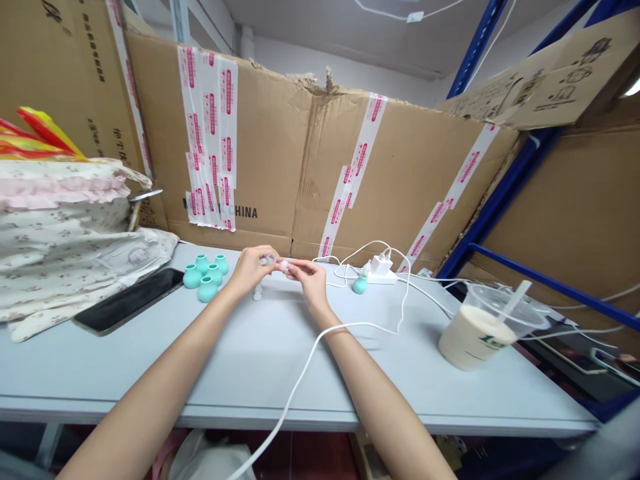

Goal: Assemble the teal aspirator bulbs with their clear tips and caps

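Observation:
Over the back middle of the table, my left hand (253,269) pinches a small translucent piece (269,259). Its fingertips meet those of my right hand (309,275), which closes on a small whitish piece (285,266). Both pieces are too small and blurred to name more exactly. Just below my left hand, another small translucent piece (257,293) is on the table. Several small teal round-bellied pots (207,289) stand grouped left of my left hand. Right of my right hand stands a single teal pot (359,285) with something whitish at its top.
A dark phone (131,300) lies at left beside a floral cloth bag (55,247). A white charger (381,265) sits in a power strip (383,277), and a white cable (320,343) crosses over my right forearm. A drink cup (475,333) stands at right. Cardboard (270,147) walls the back.

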A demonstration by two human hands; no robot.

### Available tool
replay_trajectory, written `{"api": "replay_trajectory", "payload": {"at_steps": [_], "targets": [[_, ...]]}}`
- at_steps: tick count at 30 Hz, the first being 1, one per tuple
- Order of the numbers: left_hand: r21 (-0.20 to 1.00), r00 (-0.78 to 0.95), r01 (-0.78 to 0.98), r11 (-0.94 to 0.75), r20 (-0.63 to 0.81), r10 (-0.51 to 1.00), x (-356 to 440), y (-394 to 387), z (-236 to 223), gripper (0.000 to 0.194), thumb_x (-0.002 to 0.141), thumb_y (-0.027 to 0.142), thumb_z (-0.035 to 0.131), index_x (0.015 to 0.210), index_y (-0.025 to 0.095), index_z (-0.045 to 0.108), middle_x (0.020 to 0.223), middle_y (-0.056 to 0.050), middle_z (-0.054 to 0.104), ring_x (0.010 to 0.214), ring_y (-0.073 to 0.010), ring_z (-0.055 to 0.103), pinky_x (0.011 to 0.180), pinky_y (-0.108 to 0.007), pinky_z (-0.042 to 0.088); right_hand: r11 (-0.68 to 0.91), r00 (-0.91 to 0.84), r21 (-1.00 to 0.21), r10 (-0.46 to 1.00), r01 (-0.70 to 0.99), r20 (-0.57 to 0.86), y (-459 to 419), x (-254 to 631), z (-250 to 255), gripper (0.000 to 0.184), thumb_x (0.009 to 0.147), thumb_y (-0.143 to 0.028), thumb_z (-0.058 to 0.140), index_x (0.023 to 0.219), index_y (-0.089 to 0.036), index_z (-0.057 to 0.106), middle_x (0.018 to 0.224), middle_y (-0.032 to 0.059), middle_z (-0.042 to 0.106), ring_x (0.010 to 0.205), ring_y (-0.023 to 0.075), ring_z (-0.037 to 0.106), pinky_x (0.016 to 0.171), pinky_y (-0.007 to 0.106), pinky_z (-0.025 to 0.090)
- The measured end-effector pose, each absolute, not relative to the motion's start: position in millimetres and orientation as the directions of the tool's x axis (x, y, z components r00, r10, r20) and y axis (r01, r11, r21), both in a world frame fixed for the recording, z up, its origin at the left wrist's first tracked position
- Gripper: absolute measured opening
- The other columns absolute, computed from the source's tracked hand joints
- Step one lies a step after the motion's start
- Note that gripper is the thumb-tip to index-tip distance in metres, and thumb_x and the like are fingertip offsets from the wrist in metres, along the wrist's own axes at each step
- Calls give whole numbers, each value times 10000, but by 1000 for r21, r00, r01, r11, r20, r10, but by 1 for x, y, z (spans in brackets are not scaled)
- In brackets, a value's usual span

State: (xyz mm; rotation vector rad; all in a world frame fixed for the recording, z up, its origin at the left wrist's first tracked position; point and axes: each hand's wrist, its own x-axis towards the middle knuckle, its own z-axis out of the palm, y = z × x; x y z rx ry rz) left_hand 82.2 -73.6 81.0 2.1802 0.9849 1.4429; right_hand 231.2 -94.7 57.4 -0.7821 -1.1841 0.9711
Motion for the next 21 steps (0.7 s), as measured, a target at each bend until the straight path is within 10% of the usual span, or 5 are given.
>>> {"api": "replay_trajectory", "payload": {"at_steps": [21], "targets": [[864,-34,119,-489,496,868,109,-86,78,276,561,378,714,580,136,585,596,2,617,427,-69,464,438,-204,389,497,256,-868,842,-22,475,-111,219,55,224,759,-386,556,872,-194,530,741,-15,582,446,57,516,418,173,423]]}}
